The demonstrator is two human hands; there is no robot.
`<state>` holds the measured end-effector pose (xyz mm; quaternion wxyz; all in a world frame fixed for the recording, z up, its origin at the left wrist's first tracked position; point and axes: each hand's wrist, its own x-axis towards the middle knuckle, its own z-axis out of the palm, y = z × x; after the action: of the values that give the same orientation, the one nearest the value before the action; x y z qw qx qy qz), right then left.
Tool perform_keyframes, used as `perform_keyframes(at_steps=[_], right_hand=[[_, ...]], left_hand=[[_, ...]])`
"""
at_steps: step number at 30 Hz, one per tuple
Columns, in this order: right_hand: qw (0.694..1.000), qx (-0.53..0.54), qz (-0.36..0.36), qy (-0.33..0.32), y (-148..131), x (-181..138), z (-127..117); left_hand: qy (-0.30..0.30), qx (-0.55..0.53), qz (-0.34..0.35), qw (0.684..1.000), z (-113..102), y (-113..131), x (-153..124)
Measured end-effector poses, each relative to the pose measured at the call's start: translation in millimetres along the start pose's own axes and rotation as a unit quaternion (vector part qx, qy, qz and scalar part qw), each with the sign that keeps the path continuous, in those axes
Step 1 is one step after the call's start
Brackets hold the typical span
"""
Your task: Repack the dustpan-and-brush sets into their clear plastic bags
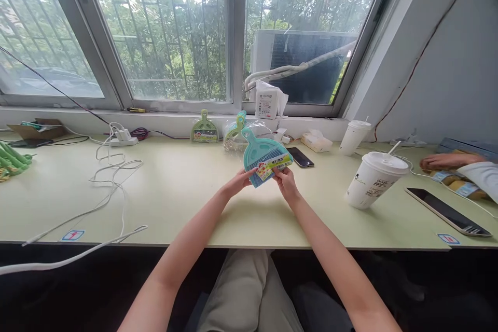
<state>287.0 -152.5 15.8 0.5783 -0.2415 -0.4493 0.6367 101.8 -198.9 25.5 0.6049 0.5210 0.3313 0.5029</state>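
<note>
Turquoise plastic gives the held pan its colour; it sits raised over the middle of the bench, its handle pointing toward the back edge and leaning left. The left hand and right hand pinch opposite sides of its lower end, thumbs on the front by the printed label. The step in hand seems to be steadying and viewing it; any further move calls, I judge, for an even pinch from both sides. Near the back edge stand a green pan and a clear-wrapped set.
</note>
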Motion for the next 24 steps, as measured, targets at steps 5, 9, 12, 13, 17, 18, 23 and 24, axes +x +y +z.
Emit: perform_keyframes(at_steps=[5, 9, 12, 13, 17, 18, 23, 24], right_hand=[[1.0, 0.008, -0.026, -0.001, -4, -1, 1], [1.0, 0.011, -0.008, -0.008, -2, 0, 1], [1.0, 0.002, 0.007, -0.014, 0, 1, 1], [1.0, 0.002, 0.006, -0.008, -1, 1, 1], [0.999, 0.023, -0.031, 0.019, -7, -1, 2], [0.999, 0.028, -0.042, 0.018, -9, -2, 2], [0.997, 0.029, -0.064, 0.012, -10, -2, 2], [0.998, 0.028, -0.06, 0.013, -8, -1, 2]], left_hand=[[-0.04, 0.018, -0.001, 0.999, 6, -3, 1], [0.042, -0.002, 0.094, 0.995, 4, 3, 2], [0.057, 0.009, 0.082, 0.995, 4, 4, 2], [0.055, 0.023, 0.065, 0.996, 5, 2, 2], [-0.021, 0.082, 0.006, 0.996, 13, -8, 0], [-0.046, 0.083, 0.003, 0.995, 16, -10, 0], [0.015, 0.064, 0.088, 0.994, 30, -10, 0], [0.044, 0.063, 0.115, 0.99, 31, -9, 1]])
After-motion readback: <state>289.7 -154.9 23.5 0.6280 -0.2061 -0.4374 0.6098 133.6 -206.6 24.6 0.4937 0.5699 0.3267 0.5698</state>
